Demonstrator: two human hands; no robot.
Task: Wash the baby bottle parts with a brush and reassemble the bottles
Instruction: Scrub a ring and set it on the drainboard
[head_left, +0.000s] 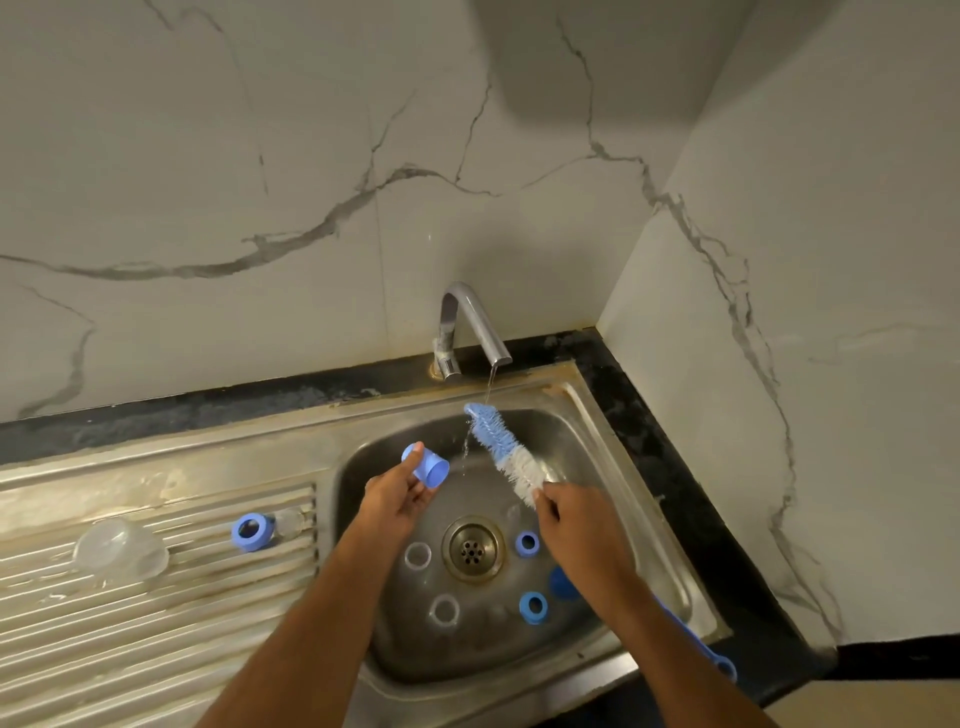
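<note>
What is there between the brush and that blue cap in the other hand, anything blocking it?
Nothing solid: only the thin water stream falls between the brush in the right hand and the blue cap in the left hand.

Rings (528, 542) in sink (587, 441), drainboard (156, 623) left
</note>
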